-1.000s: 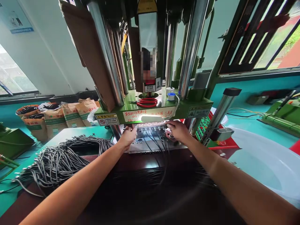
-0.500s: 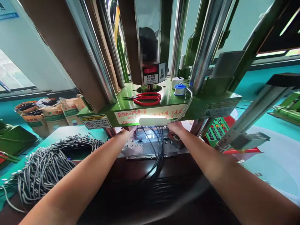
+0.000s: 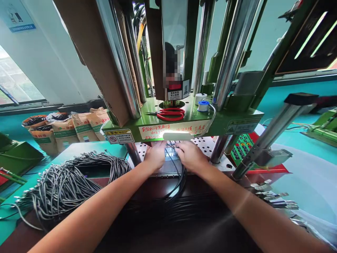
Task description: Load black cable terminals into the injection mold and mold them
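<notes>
Under the green press head (image 3: 223, 119), both hands are at the metal mould plate (image 3: 171, 171). My left hand (image 3: 157, 154) is on the left side of the mould, its fingers curled. What its fingertips hold, if anything, is hidden. Opposite it, my right hand (image 3: 193, 155) has bent fingers pointing inward, drawn together near the cable ends; their grip cannot be made out. Several black cables (image 3: 182, 179) run from between the hands over the plate's front edge and down. A white lamp (image 3: 178, 136) on the press head's front lights the spot.
Red-handled scissors (image 3: 171, 114) and a blue-rimmed solder spool (image 3: 203, 106) lie on the press head. A big bundle of grey cables (image 3: 65, 186) is on the left. Cable ends with metal plugs (image 3: 276, 196) lie at right. Steel columns (image 3: 134, 154) flank the mould.
Both hands have come back toward me from deeper under the press head, so they now show beside the cables. The camera view has shifted slightly.
</notes>
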The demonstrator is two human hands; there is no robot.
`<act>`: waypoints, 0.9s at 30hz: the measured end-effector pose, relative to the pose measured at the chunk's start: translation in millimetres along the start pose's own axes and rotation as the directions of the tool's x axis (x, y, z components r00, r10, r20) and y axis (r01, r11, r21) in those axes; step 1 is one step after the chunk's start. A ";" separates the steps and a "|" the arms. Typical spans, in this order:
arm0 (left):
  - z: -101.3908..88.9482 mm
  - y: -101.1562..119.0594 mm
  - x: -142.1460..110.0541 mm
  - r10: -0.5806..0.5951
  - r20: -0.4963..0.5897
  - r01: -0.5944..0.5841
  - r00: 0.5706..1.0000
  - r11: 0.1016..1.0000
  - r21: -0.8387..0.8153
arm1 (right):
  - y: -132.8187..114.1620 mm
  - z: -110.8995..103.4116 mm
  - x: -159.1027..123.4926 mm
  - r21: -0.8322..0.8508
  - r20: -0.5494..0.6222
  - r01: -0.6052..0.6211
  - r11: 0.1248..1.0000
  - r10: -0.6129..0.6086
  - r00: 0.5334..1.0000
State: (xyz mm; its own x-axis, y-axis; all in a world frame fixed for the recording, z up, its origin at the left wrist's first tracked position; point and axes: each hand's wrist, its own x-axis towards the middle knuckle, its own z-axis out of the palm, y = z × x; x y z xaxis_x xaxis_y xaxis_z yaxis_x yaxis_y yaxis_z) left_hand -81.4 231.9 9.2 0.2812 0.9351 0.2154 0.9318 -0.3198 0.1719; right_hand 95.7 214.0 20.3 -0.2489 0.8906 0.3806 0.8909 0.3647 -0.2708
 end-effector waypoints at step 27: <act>-9.3 -11.8 -5.6 0.086 0.009 -0.085 0.996 0.994 -0.072 | -49.8 6.9 11.7 -0.110 0.128 0.030 0.994 -0.016 0.992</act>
State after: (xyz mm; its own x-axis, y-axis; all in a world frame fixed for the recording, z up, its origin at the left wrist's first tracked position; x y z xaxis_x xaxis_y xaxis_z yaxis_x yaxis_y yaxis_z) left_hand -96.1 229.0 14.9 0.3622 0.9056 0.2207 0.8856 -0.4082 0.2215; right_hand 45.7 208.2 32.2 -0.3095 0.9123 0.2681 0.9194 0.3591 -0.1607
